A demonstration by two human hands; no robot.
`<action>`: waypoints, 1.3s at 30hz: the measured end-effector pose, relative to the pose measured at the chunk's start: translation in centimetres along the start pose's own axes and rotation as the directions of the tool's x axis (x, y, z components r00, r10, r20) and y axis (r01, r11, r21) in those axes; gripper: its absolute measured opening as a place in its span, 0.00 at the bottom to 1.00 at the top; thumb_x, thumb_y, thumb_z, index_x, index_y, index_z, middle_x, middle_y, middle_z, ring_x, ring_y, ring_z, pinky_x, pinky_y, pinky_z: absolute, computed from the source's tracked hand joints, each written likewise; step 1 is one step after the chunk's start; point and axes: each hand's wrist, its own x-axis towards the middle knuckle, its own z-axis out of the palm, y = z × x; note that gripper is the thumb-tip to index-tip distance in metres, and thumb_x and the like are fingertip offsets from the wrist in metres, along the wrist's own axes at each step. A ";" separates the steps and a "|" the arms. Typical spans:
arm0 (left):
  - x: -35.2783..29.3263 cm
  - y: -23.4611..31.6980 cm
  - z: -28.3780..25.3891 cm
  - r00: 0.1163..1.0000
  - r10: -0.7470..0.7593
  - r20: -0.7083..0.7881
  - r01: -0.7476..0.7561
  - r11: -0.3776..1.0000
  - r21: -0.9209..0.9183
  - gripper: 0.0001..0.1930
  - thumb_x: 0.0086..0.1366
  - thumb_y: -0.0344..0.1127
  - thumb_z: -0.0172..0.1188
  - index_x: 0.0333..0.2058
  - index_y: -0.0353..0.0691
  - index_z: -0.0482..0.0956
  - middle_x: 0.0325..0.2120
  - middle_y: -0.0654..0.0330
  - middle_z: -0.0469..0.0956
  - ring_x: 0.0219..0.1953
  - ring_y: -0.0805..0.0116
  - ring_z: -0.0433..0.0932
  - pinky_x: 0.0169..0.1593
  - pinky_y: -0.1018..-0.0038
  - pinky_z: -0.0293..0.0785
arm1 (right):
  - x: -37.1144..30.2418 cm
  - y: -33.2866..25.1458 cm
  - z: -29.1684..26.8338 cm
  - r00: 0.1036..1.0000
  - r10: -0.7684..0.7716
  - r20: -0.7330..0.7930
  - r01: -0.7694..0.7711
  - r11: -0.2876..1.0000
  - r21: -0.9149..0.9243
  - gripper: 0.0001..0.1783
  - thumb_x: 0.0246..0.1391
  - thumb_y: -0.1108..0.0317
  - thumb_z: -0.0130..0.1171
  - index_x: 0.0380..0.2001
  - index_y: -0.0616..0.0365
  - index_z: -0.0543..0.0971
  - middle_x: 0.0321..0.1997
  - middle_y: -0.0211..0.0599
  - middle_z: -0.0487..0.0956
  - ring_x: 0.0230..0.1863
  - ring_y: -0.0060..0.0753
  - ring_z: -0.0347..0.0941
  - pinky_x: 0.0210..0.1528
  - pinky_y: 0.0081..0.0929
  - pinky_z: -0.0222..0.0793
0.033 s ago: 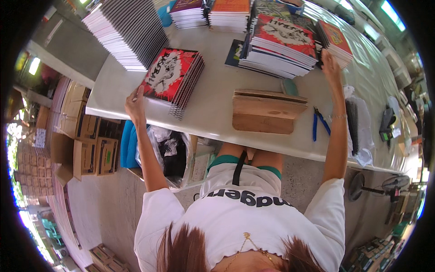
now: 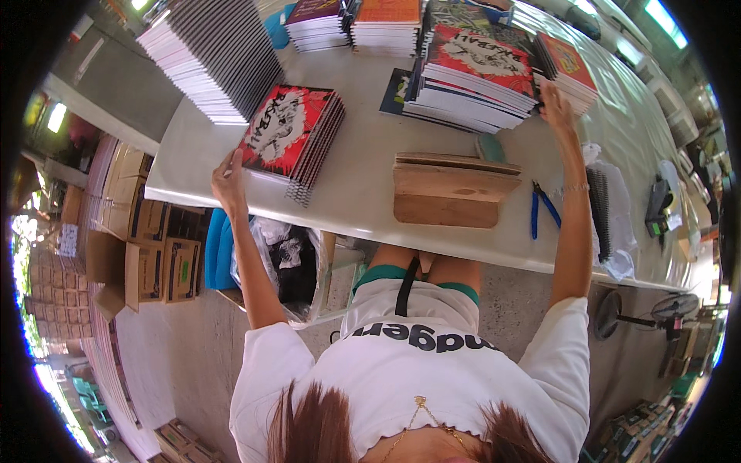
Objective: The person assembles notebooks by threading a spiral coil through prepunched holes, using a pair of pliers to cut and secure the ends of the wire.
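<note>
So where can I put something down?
Biggest bare patch: between the left red books and the wooden stand, back to the orange books. A narrow gap separates stand and cutters. It's crowded around the right hand.

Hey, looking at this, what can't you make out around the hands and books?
In the head view:
Bare right hand: too small to tell whether it grips or merely touches the red-and-white-covered book stack.
Tall stack of white-paged, black-spiral books: top cut off by the picture's upper edge.
Rounded teal object: lower part hidden behind the brown wooden stand.
</note>
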 end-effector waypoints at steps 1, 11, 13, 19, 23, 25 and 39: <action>-0.5 0.2 -0.4 0.998 0.017 -0.067 -0.013 0.998 0.067 0.22 0.60 0.51 0.65 0.47 0.44 0.83 0.35 0.61 0.77 0.31 0.71 0.71 0.41 0.73 0.71 | 0.3 -1.8 0.8 0.978 0.189 0.087 -0.189 0.982 -0.006 0.25 0.61 0.48 0.56 0.49 0.58 0.78 0.39 0.35 0.81 0.38 0.24 0.74 0.40 0.25 0.70; -5.0 8.9 -0.1 0.949 0.233 -0.211 -0.246 0.968 -0.040 0.14 0.65 0.38 0.60 0.49 0.49 0.81 0.42 0.60 0.70 0.40 0.69 0.71 0.38 0.70 0.68 | 2.5 3.0 -2.4 0.999 0.004 -0.032 0.001 0.991 0.137 0.22 0.53 0.61 0.65 0.49 0.57 0.75 0.40 0.27 0.77 0.39 0.17 0.71 0.38 0.21 0.67; -6.2 9.4 -0.5 0.935 0.280 -0.217 -0.295 0.955 -0.035 0.13 0.66 0.39 0.59 0.49 0.49 0.81 0.41 0.62 0.68 0.38 0.71 0.69 0.37 0.71 0.66 | -0.6 2.1 -2.9 0.979 -0.170 -0.109 0.199 0.907 0.371 0.20 0.53 0.70 0.63 0.50 0.55 0.74 0.38 0.24 0.76 0.39 0.12 0.70 0.32 0.16 0.66; -10.9 12.0 2.0 0.942 0.303 -0.145 -0.331 0.909 -0.254 0.10 0.66 0.34 0.59 0.43 0.36 0.81 0.43 0.60 0.71 0.44 0.69 0.68 0.39 0.75 0.67 | -10.9 4.4 -5.4 0.982 0.129 -0.139 0.032 0.607 0.794 0.21 0.53 0.79 0.58 0.51 0.50 0.73 0.39 0.18 0.74 0.37 0.07 0.68 0.24 0.07 0.60; -14.3 14.6 3.8 0.941 0.331 -0.069 -0.334 0.879 -0.340 0.10 0.66 0.34 0.59 0.41 0.34 0.80 0.43 0.57 0.74 0.46 0.70 0.67 0.40 0.75 0.68 | -15.6 4.6 -5.5 0.976 0.190 -0.109 0.024 0.401 0.916 0.24 0.54 0.83 0.57 0.53 0.50 0.73 0.45 0.20 0.75 0.40 0.11 0.71 0.39 0.16 0.72; -15.7 15.5 4.9 0.941 0.339 -0.008 -0.314 0.862 -0.399 0.11 0.66 0.35 0.59 0.41 0.33 0.80 0.43 0.58 0.73 0.47 0.69 0.67 0.41 0.75 0.68 | -16.4 4.9 -5.3 0.979 0.156 -0.129 0.059 0.389 0.919 0.24 0.54 0.83 0.57 0.53 0.50 0.73 0.46 0.22 0.75 0.44 0.14 0.71 0.47 0.20 0.70; -16.4 15.0 11.5 0.726 0.460 0.511 0.065 0.694 -0.717 0.30 0.57 0.33 0.68 0.56 0.37 0.66 0.56 0.58 0.65 0.53 0.69 0.68 0.57 0.73 0.62 | -21.4 3.0 1.5 0.968 -0.236 -0.091 0.171 0.876 -0.451 0.24 0.55 0.75 0.51 0.57 0.54 0.72 0.51 0.39 0.70 0.54 0.42 0.63 0.54 0.36 0.60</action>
